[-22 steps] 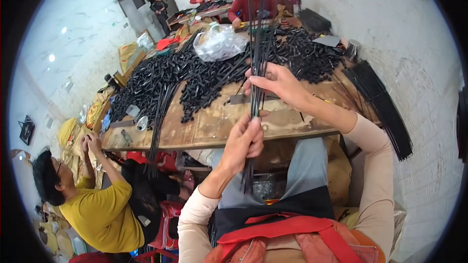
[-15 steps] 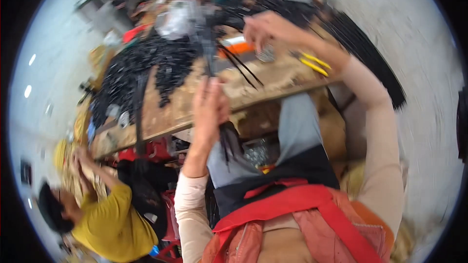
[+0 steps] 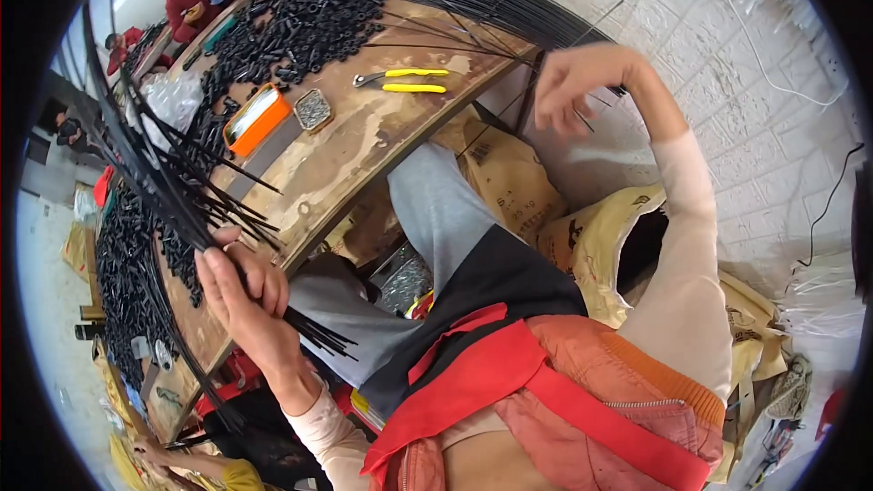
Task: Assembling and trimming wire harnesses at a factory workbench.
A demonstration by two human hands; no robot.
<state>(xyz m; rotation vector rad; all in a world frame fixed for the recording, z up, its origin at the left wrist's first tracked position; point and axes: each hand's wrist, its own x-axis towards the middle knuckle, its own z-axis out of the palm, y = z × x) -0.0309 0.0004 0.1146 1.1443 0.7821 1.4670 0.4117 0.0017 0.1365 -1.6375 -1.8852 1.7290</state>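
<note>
While clasping thin, black, plastic-looking rod bundle (image 3: 182, 215) in left hand (image 3: 247, 291), expect light, springy, slippery; grip near middle. In blurred right hand (image 3: 584, 86), cannot tell grasp.

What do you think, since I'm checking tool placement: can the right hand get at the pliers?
Likely yes: the pliers lie uncovered on the tabletop, near the right hand, though blur hides whether it's empty.

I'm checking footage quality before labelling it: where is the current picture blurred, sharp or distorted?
Head view: the right hand is smeared, probably by motion; head view: the left hand and the pliers look fairly sharp; head view: the black rods curve near the left rim, perhaps partly lens distortion.
</note>
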